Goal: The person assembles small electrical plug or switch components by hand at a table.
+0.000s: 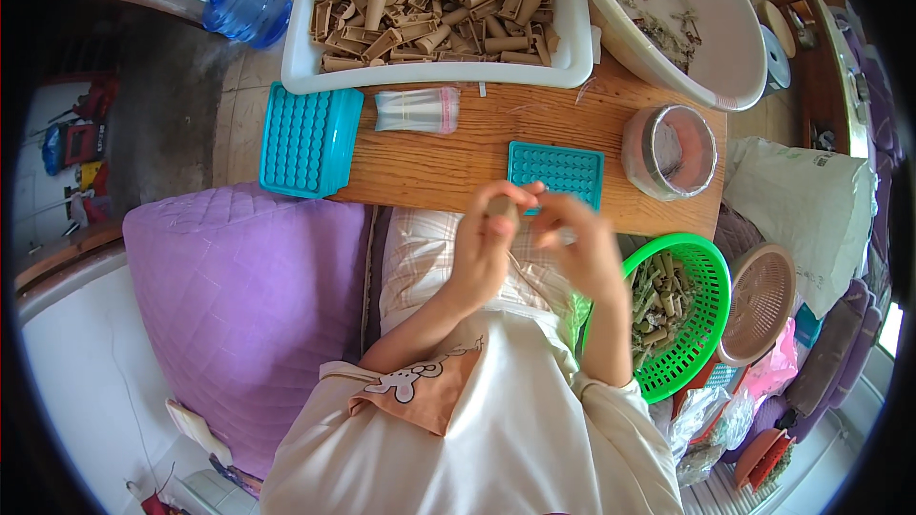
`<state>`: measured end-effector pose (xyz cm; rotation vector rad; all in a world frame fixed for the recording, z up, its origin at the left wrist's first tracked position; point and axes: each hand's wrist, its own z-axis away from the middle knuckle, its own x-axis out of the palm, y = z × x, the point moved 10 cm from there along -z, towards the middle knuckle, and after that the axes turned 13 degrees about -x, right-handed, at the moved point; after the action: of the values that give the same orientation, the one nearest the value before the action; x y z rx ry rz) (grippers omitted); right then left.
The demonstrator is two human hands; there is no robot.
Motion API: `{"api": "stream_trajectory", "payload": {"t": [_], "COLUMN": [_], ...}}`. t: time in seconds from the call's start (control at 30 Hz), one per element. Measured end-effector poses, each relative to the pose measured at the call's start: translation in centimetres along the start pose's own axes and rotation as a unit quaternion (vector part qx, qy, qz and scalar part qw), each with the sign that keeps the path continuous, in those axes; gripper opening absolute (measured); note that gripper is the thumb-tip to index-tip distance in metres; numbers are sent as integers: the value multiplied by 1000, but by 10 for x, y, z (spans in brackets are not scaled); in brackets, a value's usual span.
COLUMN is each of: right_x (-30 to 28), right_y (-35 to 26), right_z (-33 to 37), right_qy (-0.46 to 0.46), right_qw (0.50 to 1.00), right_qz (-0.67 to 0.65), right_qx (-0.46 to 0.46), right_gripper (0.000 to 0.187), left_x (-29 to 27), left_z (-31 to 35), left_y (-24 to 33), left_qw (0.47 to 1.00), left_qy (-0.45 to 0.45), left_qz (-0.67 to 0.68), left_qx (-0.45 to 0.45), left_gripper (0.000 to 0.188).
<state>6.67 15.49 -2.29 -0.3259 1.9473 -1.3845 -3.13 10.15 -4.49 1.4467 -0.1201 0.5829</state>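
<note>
My left hand is closed around a short brown tube-like piece, held upright between thumb and fingers above the table's front edge. Close on its right, my right hand is smeared by motion; whether its fingers hold anything does not show. Just beyond both hands lies a teal tray with rows of small round hollows, partly hidden by the fingers. A white tub at the back of the wooden table is heaped with brown tubes and half-tubes.
Left on the table are stacked teal trays and a clear packet of thin white sticks. A clear round container stands right. Beyond is a white basin with scraps. A green basket of pieces sits by my right arm.
</note>
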Motion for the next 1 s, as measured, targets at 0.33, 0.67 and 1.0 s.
{"api": "stream_trajectory", "payload": {"t": [0.33, 0.67, 1.0], "right_x": [-163, -161, -157], "right_y": [126, 140, 148], "right_z": [-35, -40, -38], "right_qy": [-39, -30, -92], "right_qw": [893, 897, 897], "right_qz": [423, 417, 415], "right_qx": [147, 142, 120], "right_gripper": [16, 20, 16], "left_x": [-4, 2, -1], "left_z": [-5, -5, -5], "left_y": [-23, -30, -42], "left_qw": [959, 908, 893], "left_qy": [-37, -82, -81], "left_qz": [211, 343, 363], "left_qx": [-184, -225, -255], "left_gripper": [51, 33, 31]}}
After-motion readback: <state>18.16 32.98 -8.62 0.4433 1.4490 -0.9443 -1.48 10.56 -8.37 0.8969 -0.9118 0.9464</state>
